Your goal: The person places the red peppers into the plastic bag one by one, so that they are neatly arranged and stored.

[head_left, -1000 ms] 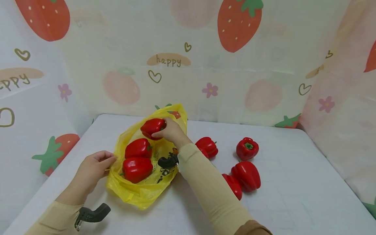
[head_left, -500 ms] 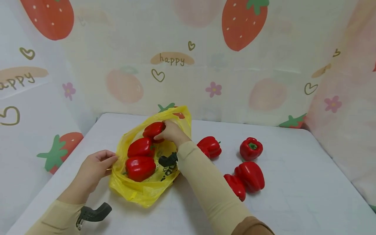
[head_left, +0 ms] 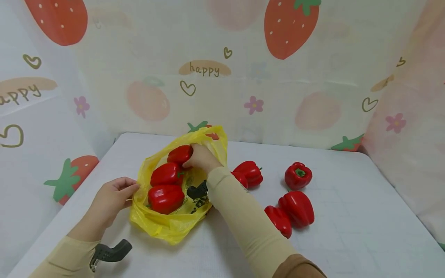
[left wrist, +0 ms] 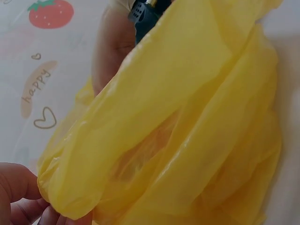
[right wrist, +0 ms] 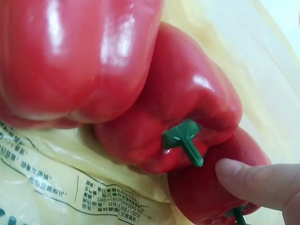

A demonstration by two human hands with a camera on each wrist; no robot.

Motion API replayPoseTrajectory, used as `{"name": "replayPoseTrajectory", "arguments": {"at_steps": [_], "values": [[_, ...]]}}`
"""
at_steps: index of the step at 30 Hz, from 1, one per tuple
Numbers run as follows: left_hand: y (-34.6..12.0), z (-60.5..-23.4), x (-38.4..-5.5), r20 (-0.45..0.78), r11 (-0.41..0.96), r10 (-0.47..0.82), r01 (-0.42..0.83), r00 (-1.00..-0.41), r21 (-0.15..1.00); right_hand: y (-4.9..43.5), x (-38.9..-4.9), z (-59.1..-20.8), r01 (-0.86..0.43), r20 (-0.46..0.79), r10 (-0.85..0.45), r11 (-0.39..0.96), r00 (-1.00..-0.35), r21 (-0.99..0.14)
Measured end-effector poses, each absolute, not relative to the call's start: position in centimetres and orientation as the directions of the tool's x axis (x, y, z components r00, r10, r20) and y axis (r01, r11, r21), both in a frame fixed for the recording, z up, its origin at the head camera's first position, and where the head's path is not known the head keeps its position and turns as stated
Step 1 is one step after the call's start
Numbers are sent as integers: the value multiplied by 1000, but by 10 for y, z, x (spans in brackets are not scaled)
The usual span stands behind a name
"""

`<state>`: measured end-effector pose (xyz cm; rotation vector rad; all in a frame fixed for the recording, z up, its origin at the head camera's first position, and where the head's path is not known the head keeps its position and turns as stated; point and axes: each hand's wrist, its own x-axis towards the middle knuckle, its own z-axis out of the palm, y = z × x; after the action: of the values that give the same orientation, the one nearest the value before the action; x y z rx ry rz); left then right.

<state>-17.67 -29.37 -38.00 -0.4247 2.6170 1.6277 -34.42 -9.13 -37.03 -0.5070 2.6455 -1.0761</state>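
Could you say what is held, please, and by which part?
Left hand: yellow bag, by its edge. Right hand: the bag's farthest pepper, near its stem.

We pinch the left edge of the yellow bag [head_left: 168,228] with our left hand [head_left: 112,197] — our right hand [head_left: 201,156] grips inside the bag, its sleeved forearm [head_left: 248,220] slanting in across the right side.

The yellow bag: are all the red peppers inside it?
No, three peppers show in the bag, while other peppers sit outside it on the table.
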Motion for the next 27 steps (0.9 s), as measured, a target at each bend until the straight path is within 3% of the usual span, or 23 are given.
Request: {"name": "replayPoseTrajectory", "arguments": {"at_steps": [5, 11, 27], "values": [[-295, -382, -177, -167, 416, -217, -246, -962, 876, -92, -347, -369, -280, -63, -424, 694, -904, -663], [-295, -383, -177, -169, 427, -226, -253, -959, 868, -89, -349, -367, -259, -100, -415, 719, -904, -645], [-295, -383, -175, -173, 430, -227, -258, -958, 865, -70, -355, -359, -156, -177, -421, 644, -889, -749]]}}
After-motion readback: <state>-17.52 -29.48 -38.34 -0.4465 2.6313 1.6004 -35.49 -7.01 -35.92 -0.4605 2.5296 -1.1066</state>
